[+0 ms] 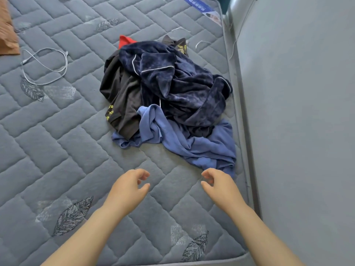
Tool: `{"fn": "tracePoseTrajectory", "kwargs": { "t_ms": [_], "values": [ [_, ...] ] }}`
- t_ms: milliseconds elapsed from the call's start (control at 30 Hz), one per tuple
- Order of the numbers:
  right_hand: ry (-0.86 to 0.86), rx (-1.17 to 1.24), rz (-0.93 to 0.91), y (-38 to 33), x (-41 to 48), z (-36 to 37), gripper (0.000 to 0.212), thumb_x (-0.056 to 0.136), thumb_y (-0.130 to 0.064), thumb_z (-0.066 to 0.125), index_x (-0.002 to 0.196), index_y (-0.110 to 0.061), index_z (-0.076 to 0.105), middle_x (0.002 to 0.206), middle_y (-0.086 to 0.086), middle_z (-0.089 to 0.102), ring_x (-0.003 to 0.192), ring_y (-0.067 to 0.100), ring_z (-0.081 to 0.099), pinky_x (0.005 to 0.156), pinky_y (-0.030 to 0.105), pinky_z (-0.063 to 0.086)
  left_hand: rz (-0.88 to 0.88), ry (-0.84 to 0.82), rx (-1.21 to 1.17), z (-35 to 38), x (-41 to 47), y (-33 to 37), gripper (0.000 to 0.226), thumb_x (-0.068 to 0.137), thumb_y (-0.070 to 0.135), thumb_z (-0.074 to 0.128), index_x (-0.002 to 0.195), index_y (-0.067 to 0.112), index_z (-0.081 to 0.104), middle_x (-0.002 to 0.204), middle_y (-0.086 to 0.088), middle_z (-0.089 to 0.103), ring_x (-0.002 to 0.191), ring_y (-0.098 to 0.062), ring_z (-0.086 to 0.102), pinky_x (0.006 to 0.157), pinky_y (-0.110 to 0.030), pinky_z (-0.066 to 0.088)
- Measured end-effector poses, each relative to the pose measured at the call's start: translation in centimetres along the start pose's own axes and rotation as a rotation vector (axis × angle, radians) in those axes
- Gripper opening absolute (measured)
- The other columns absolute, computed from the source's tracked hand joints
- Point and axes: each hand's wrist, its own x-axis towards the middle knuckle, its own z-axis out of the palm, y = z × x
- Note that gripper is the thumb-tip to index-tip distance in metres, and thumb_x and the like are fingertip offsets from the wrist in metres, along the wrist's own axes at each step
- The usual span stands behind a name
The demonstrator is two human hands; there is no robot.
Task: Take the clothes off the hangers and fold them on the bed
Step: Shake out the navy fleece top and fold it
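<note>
1. The left hand (127, 186) hangs over the bed (57, 131) with its fingers loosely curled and thumb apart from them; it holds nothing.
2. The right hand (219, 184) mirrors it, fingers loosely curled toward the thumb and nothing between them. Its outer side sits right by the near corner of a blue garment (207, 148); I cannot tell whether they touch.
3. The two hands face each other, with bare quilted mattress between them.
4. The clothes lie in a crumpled heap beyond the hands, toward the right side of the bed. A dark navy plush garment (182, 87) with white piping lies on top, a black garment (123, 93) with yellow print is at its left, the blue one spills out nearest the hands, and a red scrap (124, 41) peeks out at the far side.
5. The heap's right side reaches nearly to the mattress edge, which runs along a grey wall (297, 112).
6. To the left the mattress stretches wide, with only a looped white cable (44, 66) and, at the far left corner, a brown cloth (7, 35).
7. The bed's near edge shows below the forearms.
</note>
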Motion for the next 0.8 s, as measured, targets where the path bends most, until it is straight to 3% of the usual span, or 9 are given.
{"fn": "tracePoseTrajectory", "kwargs": {
  "t_ms": [267,400,567,667,800],
  "values": [
    [0.045,-0.024,-0.136,-2.7,6.6,1.9,0.030,0.092,-0.023,0.057,0.121,-0.018,0.061,0.116,-0.004,0.063,0.104,0.012,0.058,0.088,0.028,0.046,0.006,0.006,0.026,1.0,5.8,-2.1,0.027,0.089,0.023,0.060,0.116,0.024,0.061,0.111,0.007,0.061,0.097,-0.009,0.058,0.088,-0.029,0.047],
    [0.084,-0.052,-0.193,-4.6,10.3,1.2,0.024,0.092,-0.020,0.054,0.114,-0.014,0.061,0.100,-0.004,0.059,0.092,0.014,0.056,0.078,0.029,0.047,0.032,0.047,0.021,0.1,9.4,-1.6,0.030,0.089,0.023,0.060,0.119,0.023,0.060,0.113,0.006,0.062,0.101,-0.012,0.058,0.090,-0.033,0.047],
    [0.144,-0.113,-0.211,-6.1,15.1,0.0,0.034,0.093,-0.020,0.053,0.126,-0.015,0.057,0.125,0.002,0.059,0.113,0.020,0.054,0.091,0.034,0.046,0.093,0.086,0.024,-1.4,13.4,-0.2,0.031,0.088,0.020,0.059,0.119,0.019,0.060,0.115,0.003,0.061,0.105,-0.017,0.057,0.091,-0.036,0.047],
    [0.158,-0.138,-0.205,-6.0,17.7,-0.4,0.037,0.093,-0.018,0.055,0.130,-0.015,0.055,0.132,0.003,0.055,0.118,0.021,0.052,0.092,0.035,0.046,0.122,0.106,0.040,-1.7,15.0,0.4,0.022,0.087,0.016,0.057,0.108,0.011,0.062,0.108,-0.003,0.063,0.098,-0.022,0.059,0.086,-0.043,0.049],
    [0.174,-0.233,-0.209,-5.1,20.1,-0.2,0.042,0.094,-0.013,0.053,0.135,-0.012,0.045,0.141,0.000,0.041,0.103,0.024,0.058,0.082,0.037,0.050,0.139,0.074,0.048,-1.2,16.3,0.5,0.025,0.089,0.018,0.056,0.114,0.014,0.061,0.113,0.000,0.062,0.102,-0.018,0.058,0.087,-0.038,0.049]
  ]
}}
